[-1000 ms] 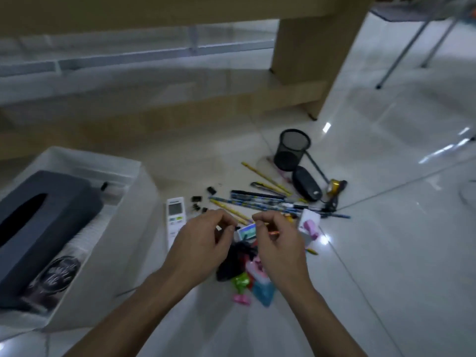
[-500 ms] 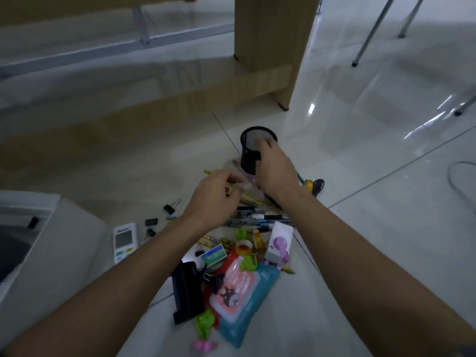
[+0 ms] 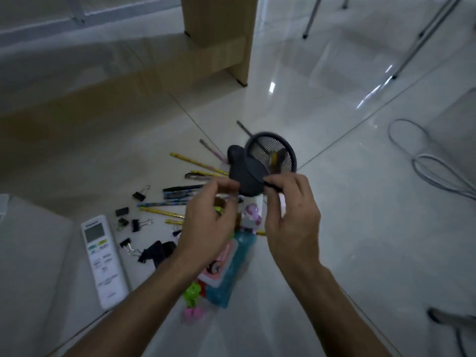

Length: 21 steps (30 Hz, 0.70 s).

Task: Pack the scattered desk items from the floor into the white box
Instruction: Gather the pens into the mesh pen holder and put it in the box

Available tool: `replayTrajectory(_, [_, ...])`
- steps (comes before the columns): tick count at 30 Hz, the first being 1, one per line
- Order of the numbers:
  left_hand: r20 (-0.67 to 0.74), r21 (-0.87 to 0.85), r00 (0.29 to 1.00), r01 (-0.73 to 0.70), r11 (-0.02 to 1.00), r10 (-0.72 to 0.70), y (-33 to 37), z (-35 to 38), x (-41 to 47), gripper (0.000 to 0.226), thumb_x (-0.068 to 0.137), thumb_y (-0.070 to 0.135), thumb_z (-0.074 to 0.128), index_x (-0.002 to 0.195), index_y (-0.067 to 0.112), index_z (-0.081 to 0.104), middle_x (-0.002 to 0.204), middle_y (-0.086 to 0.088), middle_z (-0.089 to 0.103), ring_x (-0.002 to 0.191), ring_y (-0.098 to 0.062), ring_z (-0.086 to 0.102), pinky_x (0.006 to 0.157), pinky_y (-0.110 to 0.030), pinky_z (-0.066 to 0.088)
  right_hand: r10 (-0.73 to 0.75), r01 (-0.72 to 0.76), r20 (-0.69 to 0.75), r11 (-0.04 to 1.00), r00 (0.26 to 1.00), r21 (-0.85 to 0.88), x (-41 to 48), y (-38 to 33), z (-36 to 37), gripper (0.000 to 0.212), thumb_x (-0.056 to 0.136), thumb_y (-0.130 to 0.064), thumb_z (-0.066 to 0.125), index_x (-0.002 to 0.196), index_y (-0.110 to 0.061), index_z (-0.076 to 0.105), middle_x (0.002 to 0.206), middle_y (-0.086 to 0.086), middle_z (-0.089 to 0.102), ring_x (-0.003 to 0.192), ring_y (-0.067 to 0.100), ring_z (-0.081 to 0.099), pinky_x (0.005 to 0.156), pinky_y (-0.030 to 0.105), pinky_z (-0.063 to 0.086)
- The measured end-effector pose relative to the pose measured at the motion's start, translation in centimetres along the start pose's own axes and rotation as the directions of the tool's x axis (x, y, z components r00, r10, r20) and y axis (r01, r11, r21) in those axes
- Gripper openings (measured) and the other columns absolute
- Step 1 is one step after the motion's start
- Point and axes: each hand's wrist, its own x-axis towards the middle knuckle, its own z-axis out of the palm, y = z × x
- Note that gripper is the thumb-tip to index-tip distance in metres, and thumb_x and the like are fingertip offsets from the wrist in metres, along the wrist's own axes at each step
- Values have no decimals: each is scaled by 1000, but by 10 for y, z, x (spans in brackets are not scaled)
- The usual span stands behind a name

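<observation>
I read this as the pick-up step. My right hand [image 3: 291, 217] pinches the rim of the black mesh pen cup [image 3: 265, 148], which is off the floor and tipped so its mouth faces me. Something yellow shows inside it, too blurred to name.

My left hand [image 3: 206, 222] sits at 9 o'clock of the cup with its fingers curled. Its fingertips are close to a dark oval case [image 3: 244, 173]. I cannot tell whether they grip it, merely touch it or hold anything at all.

The white box [image 3: 28, 266] is only a pale wall at the frame's 8 o'clock edge, well apart from the cup. The next move, as I judge it, is to carry the cup across to 8 o'clock without spilling its contents. That leaves the pencils [image 3: 195, 163], binder clips [image 3: 139, 224], remote control [image 3: 103, 258] and blue wipes pack [image 3: 231, 269] on the floor.

As for writing, the remote has a brand line above its screen and printed buttons, all too blurred to read. The wipes pack shows a cartoon figure on a pink label, with no legible words.
</observation>
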Motion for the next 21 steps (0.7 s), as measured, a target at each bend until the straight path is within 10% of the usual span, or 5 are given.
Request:
replayTrajectory(6, [154,66,987,-48,997,38,-14,26,-34,14,92,11,61,92,24,68,84,15,69,67,0,61,57,-7,39,145,-148,-47,984,988,-95,-65,20,-46,14,95,-2,59,107,-5,65,103,7,60,93,18,59,83,31,53])
replayTrajectory(13, [246,178,969,-54,983,8,-26,31,-36,15,93,17,61,92,31,68,91,21,69,67,-5,62,60,-16,44,182,-198,-114,969,977,-148,-84,32,-58,16,95,-4,55,105,-2,66,103,11,60,95,21,58,88,12,43])
replayTrajectory(21, [306,367,951,-79,927,-41,-40,44,-48,14,93,22,62,103,27,70,102,16,67,71,3,56,71,-16,46,210,-211,-23,960,977,-187,-122,49,-51,17,90,-3,58,104,-1,67,103,13,61,97,25,58,85,34,50])
